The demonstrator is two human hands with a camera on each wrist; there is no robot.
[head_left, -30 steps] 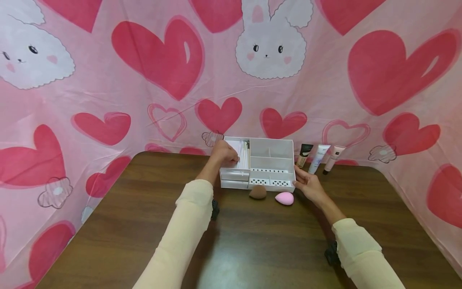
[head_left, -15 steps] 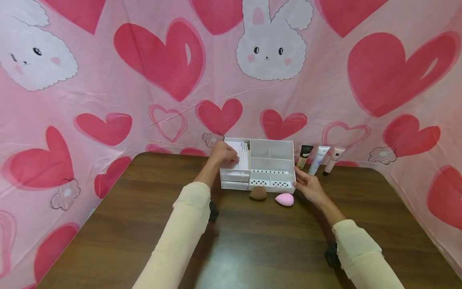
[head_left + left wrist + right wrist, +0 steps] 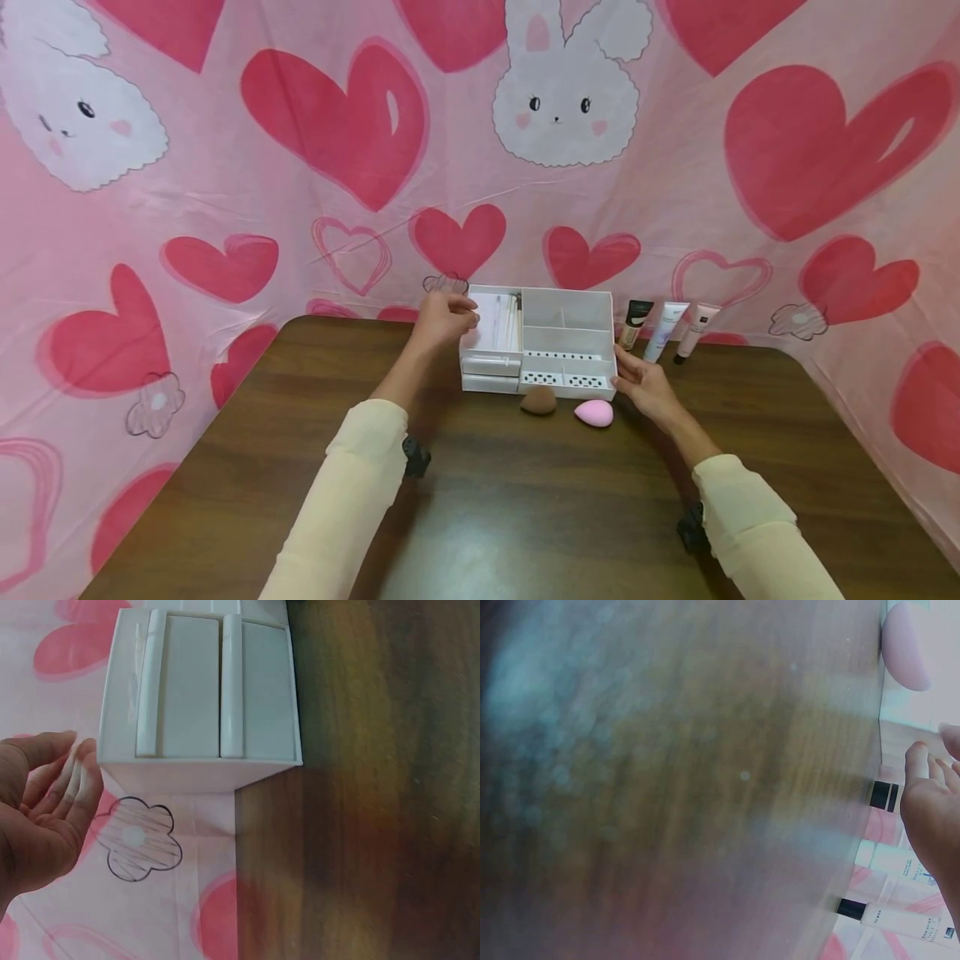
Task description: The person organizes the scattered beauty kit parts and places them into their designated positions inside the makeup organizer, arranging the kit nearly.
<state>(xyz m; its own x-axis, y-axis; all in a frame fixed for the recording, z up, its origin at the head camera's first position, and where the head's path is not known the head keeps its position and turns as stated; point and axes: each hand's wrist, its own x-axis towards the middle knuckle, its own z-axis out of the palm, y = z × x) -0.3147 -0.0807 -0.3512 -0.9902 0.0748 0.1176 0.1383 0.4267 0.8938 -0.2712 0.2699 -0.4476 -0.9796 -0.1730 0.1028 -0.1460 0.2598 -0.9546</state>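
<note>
A white makeup organizer (image 3: 567, 343) stands near the table's back edge. Slim makeup brushes (image 3: 512, 325) lie in its left compartment, above two small drawers (image 3: 191, 690). My left hand (image 3: 444, 321) is at the organizer's upper left corner, fingers loosely bent with nothing between them; the left wrist view shows the hand (image 3: 49, 806) beside the drawer end. My right hand (image 3: 647, 387) rests its fingers along the organizer's right side, thumb by the lower front corner. In front sit a brown makeup sponge (image 3: 539, 400) and a pink makeup sponge (image 3: 595, 413).
Right of the organizer stand three cosmetic tubes: a black-topped tube (image 3: 635, 323), a white tube (image 3: 666, 331) and a pink tube (image 3: 697, 331). A pink cloth (image 3: 450, 167) with hearts and rabbits hangs behind the brown wooden table (image 3: 525, 500).
My left hand has drawn back left from the brushes in the compartment, its fingers loosening, and the brushes there show more fully. My right hand stays at the organizer's side.
</note>
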